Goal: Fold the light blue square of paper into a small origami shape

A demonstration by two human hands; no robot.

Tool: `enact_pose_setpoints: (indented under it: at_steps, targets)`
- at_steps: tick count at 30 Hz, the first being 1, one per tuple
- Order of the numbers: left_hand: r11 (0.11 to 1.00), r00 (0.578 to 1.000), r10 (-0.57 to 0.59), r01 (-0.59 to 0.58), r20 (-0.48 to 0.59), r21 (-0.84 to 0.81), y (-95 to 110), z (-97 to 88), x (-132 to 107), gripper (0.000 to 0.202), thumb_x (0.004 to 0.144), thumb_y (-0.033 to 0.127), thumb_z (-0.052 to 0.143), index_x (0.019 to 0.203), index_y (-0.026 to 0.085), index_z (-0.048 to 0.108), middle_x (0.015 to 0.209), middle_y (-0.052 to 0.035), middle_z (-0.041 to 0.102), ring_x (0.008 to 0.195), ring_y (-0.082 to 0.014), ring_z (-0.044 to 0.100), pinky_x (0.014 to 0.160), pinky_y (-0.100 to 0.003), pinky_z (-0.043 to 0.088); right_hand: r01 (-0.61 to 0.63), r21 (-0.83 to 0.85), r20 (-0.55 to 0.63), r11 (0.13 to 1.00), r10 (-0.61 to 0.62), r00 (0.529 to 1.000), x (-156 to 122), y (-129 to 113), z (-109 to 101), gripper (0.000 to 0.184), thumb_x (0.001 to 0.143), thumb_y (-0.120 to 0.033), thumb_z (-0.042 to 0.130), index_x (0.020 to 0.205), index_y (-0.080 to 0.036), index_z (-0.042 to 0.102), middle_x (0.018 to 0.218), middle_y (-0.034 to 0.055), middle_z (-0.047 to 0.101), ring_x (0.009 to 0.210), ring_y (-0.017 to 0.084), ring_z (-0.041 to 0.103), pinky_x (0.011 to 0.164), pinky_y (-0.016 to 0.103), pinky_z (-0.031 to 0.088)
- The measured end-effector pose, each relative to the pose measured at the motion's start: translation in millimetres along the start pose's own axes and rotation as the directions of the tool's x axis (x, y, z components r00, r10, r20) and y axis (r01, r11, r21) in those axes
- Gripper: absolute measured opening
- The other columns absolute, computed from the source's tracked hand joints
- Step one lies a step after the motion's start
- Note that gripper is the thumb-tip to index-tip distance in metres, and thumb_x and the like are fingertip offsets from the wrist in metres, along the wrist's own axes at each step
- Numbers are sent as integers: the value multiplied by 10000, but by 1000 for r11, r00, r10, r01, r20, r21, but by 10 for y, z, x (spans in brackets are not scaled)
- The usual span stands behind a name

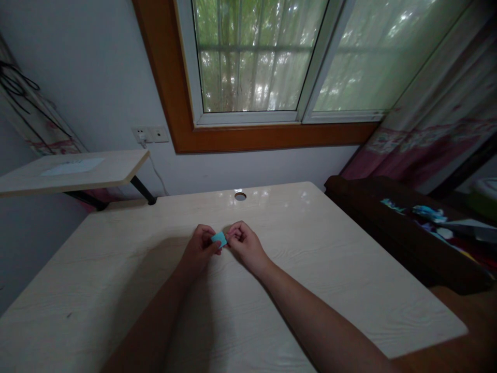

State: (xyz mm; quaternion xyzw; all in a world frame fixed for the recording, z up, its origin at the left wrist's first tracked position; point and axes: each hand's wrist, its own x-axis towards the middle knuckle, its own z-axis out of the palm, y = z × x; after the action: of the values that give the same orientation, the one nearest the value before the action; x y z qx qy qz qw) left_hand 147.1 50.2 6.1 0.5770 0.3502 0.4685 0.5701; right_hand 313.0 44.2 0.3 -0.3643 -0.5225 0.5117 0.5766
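A small turquoise block-like piece [219,238] is pinched in my left hand [198,250], its thumb across the near side. My right hand [245,245] is at the piece's right edge, with thumb and fingertips pressed together. Whether those fingertips grip the piece or something tiny beside it, I cannot make out. Both hands are over the middle of the pale wood-grain table [310,259], toward its far side.
A raised shelf [77,168] on black legs stands at the table's back left, with a paper [73,166] on it. A round cable hole [240,197] lies beyond my hands. Dark furniture [388,228] holding assorted items adjoins the right side; a window [260,62] is ahead.
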Motion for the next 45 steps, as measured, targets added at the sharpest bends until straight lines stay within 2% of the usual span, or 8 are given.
enact_pose_setpoints:
  at_steps: [6,13,26,32,38,45]
  targets:
    - [1000,1000,8,-8,-4,6,-19,-17,15,340,788,273,696,965,207,413,711,39,636,602,-117,625,582,-238,497,12,37,-22,999,-12,1000,16,12,-15,131,825,-260,612,911,-205,529,751,-20,619,661,124,585,644,265,479]
    - [999,999,29,-30,13,45,-26,-21,6,315,804,280,682,971,201,427,721,35,623,614,-114,625,594,-238,496,9,-92,49,996,-5,999,6,57,-35,297,796,-294,696,1035,-222,535,769,-10,642,656,135,583,617,259,447]
    - [1000,1000,18,-18,19,-12,-29,-15,5,316,797,257,675,991,206,432,778,19,628,682,-129,638,636,-266,535,24,-81,11,996,-23,1000,22,61,-50,251,796,-264,672,989,-226,517,748,-25,612,635,130,554,617,255,422]
    - [999,999,31,-31,9,21,-54,-36,21,338,831,308,644,1074,206,433,785,23,608,679,-122,621,647,-268,530,43,-108,22,993,-41,999,14,62,-37,251,804,-274,667,997,-224,515,755,-21,608,649,134,565,614,254,427]
    - [995,1000,26,-28,13,100,-36,-23,36,417,790,285,699,1098,206,428,727,49,587,641,-113,607,635,-243,492,94,-218,48,972,-85,995,-17,-2,-8,199,819,-242,646,980,-220,531,768,-10,619,693,147,593,647,270,452]
    - [998,999,38,-38,3,54,-28,-24,44,430,775,279,716,1096,206,439,732,42,605,665,-120,614,661,-247,480,130,-281,11,951,-133,991,-30,-46,-6,162,832,-257,625,968,-223,544,820,9,636,753,169,618,708,302,484]
